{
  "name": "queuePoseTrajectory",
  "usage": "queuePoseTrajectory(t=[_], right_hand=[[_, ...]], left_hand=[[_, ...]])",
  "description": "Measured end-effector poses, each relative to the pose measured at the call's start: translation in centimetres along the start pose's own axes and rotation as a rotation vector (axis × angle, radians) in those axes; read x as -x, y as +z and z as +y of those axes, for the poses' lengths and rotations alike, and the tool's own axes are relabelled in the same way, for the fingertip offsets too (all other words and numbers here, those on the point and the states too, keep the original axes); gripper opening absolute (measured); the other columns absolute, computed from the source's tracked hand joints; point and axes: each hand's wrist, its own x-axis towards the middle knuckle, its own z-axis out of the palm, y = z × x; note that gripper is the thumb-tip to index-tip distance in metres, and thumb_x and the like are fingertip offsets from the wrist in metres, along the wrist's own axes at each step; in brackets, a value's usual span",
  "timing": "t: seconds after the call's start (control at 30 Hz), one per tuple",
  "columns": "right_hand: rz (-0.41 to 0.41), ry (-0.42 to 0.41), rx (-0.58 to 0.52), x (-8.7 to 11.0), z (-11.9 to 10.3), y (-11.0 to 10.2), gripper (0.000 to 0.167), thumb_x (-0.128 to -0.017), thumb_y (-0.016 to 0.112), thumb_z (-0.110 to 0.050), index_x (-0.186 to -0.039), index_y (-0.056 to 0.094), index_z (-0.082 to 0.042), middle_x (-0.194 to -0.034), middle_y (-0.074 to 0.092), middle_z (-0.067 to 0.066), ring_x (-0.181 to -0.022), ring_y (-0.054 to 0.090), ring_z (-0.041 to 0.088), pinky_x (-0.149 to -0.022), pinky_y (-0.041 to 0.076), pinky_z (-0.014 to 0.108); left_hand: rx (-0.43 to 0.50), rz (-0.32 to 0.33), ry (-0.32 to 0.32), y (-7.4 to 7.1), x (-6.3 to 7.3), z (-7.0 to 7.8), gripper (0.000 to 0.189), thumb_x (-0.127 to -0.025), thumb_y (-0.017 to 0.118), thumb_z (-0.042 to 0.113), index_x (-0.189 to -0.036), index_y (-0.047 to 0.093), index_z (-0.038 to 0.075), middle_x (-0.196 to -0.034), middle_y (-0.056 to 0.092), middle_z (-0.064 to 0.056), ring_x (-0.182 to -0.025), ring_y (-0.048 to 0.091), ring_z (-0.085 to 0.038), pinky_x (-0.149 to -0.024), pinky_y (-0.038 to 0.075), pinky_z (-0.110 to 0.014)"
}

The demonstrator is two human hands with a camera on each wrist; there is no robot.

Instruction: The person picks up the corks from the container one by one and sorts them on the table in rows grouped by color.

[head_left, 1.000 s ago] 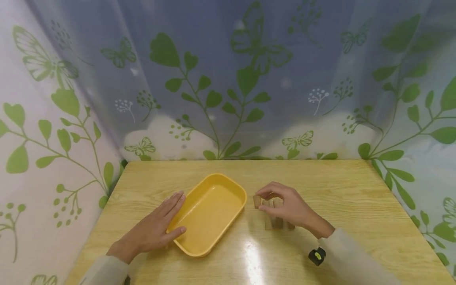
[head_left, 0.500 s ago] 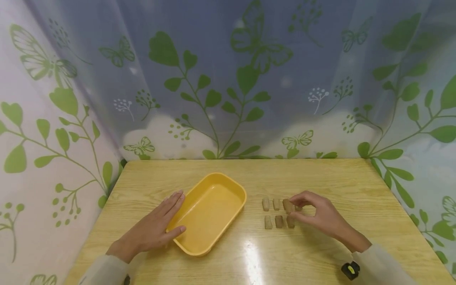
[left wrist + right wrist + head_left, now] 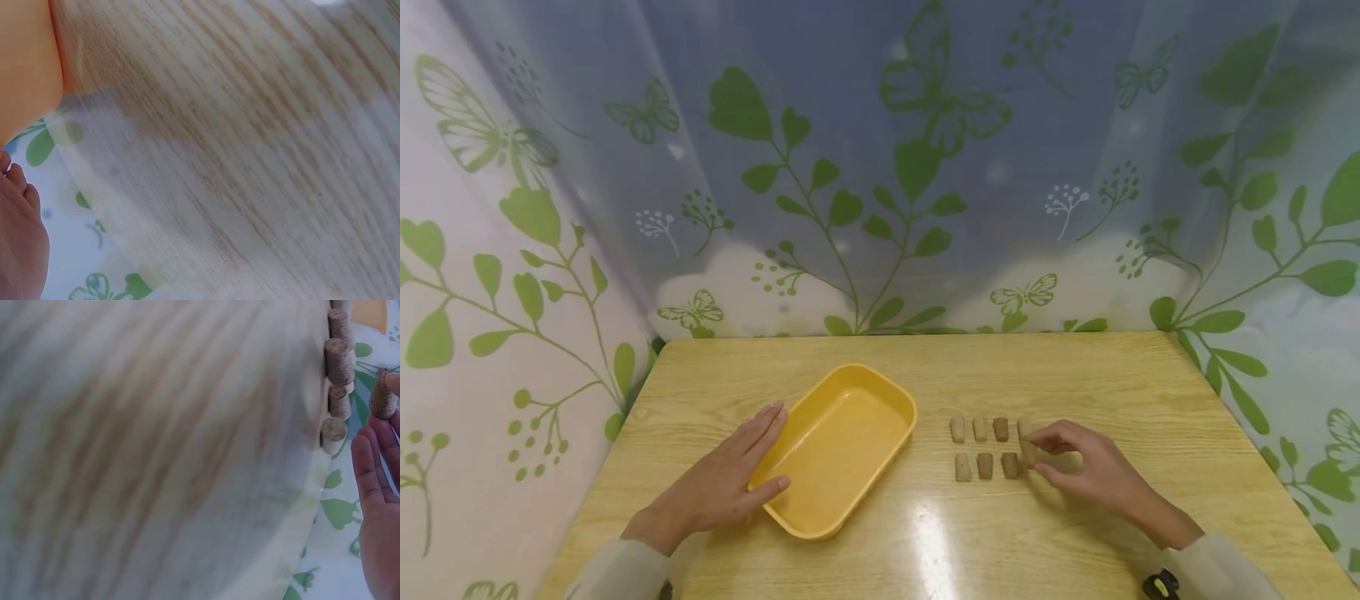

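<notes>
In the head view my left hand (image 3: 718, 479) lies along the left side of a yellow plastic tray (image 3: 891, 454), fingers straight, the thumb reaching over the rim. The left wrist view shows part of that hand (image 3: 22, 237) below the tray's wall (image 3: 28, 56). Several small tapered cork stoppers, some pale and some brown, stand in two rows right of the tray, among them a brown cork (image 3: 1001, 429) and a pale cork (image 3: 962, 467). At the right end of the rows my right hand (image 3: 1101, 471) pinches another cork (image 3: 382, 394) between thumb and fingers.
A wooden table (image 3: 1120, 375) carries everything. Curtains (image 3: 850, 167) with leaf and butterfly prints stand behind it and along both sides. Light glares off the tabletop near the front.
My right hand has moved right along the cork rows, letting go of a brown cork in the back row and pinching another at the right end. The left hand and tray stay put.
</notes>
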Motion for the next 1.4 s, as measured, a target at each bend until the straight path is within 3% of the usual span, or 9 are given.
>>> queuePoseTrajectory(t=[0.3, 1.03, 1.4], right_hand=[[-0.009, -0.042, 0.036, 0.8, 1.4, 0.4, 0.036, -0.086, 0.091, -0.006, -0.119, 0.077, -0.014, -0.106, 0.077, -0.008, -0.091, 0.071, 0.007, -0.076, 0.064, 0.028], [-0.120, 0.019, 0.021, 1.1, 2.6, 0.2, 0.032, -0.093, 0.087, -0.012, -0.122, 0.074, -0.011, -0.107, 0.071, -0.012, -0.093, 0.063, -0.001, -0.077, 0.060, 0.025], [-0.138, 0.022, 0.039, 0.9, 2.5, 0.1, 0.034, -0.092, 0.088, -0.013, -0.122, 0.074, -0.010, -0.108, 0.071, -0.011, -0.092, 0.062, -0.002, -0.076, 0.060, 0.026]], left_hand=[[-0.007, -0.001, -0.002, 0.0, 0.1, 0.0, 0.090, -0.111, 0.058, 0.053, -0.176, 0.015, 0.007, -0.184, 0.014, -0.014, -0.169, 0.020, -0.036, -0.131, -0.013, -0.013], [-0.006, -0.001, -0.005, 0.1, 0.0, 0.0, 0.090, -0.111, 0.058, 0.053, -0.175, 0.016, 0.006, -0.184, 0.014, -0.015, -0.169, 0.020, -0.036, -0.131, -0.013, -0.014], [-0.019, -0.001, -0.005, 0.0, 0.1, 0.0, 0.090, -0.111, 0.058, 0.053, -0.176, 0.014, 0.007, -0.184, 0.014, -0.015, -0.169, 0.020, -0.036, -0.131, -0.013, -0.014]])
